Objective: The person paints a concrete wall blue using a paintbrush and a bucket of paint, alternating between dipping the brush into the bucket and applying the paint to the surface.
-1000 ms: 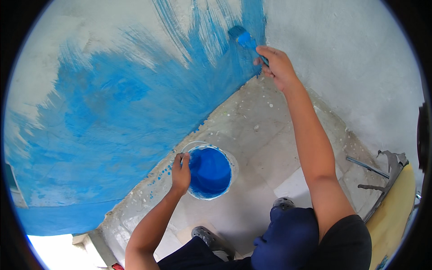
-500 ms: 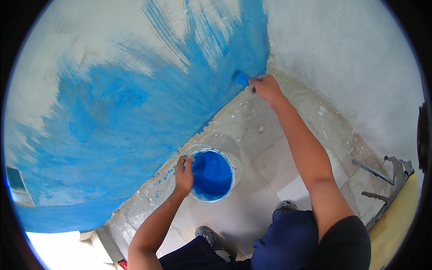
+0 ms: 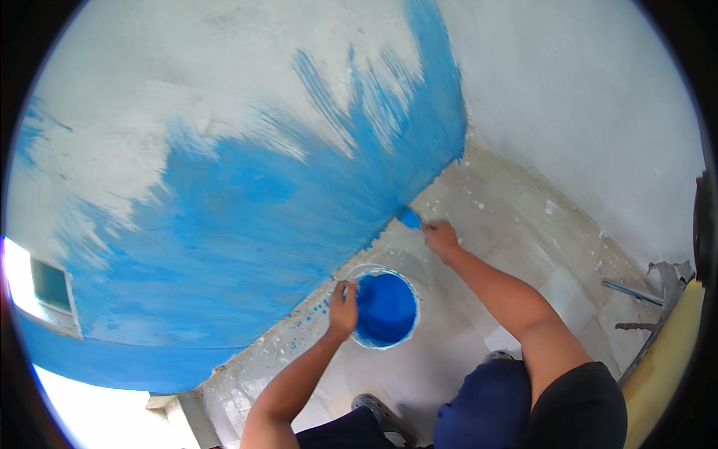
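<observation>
Just left of the left hand's fingers I see blue specks on the grey floor. Above those fingers, and left of the right hand's, the blue-painted wall comes close, its lower edge running diagonally past both. Below the left fingers I have a grey clog; below the right ones, a dark blue knee, partly in front of a second clog. Well to the right of the right fingers are a metal rod and a yellow panel. The whitish wall rises beyond them, and a window sits far left of the left fingers.

The bucket is upright on the floor, just right of the left fingers, which are closed on its rim; I can't tell whether they also grip the wire handle. It is round and white, with smears at the rim and deep blue paint inside. The right fingers are clamped on the brush, its blue head pointing up-left at the wall's lower edge.

Against half a second ago, I find the brush farther from the corner and nearer the bucket. The left fingers keep their place on the rim, while my view takes in more of the window.
</observation>
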A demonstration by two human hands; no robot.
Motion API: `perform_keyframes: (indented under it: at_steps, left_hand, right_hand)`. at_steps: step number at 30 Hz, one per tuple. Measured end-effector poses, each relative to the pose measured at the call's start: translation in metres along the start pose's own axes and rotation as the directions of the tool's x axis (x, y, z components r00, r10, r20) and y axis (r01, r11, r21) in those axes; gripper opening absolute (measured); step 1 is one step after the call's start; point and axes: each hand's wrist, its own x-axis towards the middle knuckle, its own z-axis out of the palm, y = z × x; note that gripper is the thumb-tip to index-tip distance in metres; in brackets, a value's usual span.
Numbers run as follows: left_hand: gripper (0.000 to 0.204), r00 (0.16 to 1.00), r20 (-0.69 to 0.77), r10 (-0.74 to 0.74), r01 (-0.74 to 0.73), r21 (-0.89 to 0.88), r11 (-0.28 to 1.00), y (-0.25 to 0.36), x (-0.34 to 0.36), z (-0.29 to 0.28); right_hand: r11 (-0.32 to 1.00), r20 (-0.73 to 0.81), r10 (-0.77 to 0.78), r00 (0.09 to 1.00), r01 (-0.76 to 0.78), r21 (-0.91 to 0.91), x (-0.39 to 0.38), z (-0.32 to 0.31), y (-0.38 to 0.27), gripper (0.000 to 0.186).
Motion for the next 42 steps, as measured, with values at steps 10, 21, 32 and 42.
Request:
perform_keyframes:
  at_steps: [10,21,32,42]
  left_hand:
    - [0.047,0.994,0.094,-0.051,0.053,-0.026,0.998,-0.001,0.005,-0.002]
    - [0.023,0.951,-0.122,0.286,-0.278,0.074,0.958,0.005,0.009,0.002]
    - [0.044,0.927,0.36,0.105,0.033,-0.358,0.933,0.049,0.055,-0.065]
    - [0.054,0.748,0.63,-0.208,0.336,-0.09,0.937,0.089,0.019,-0.081]
  right_hand:
    - [0.955,0.341,-0.204,0.918,0.111,0.274,-0.07,-0.001,-0.161,0.027]
    - [0.984,0.226,-0.138,0.964,0.107,0.145,-0.052,-0.022,-0.11,0.021]
    - [0.965,0.264,-0.261,0.929,0.251,0.071,-0.098,-0.116,-0.226,0.019]
    - [0.954,0.271,0.114,0.956,-0.182,0.24,-0.173,-0.154,-0.299,0.021]
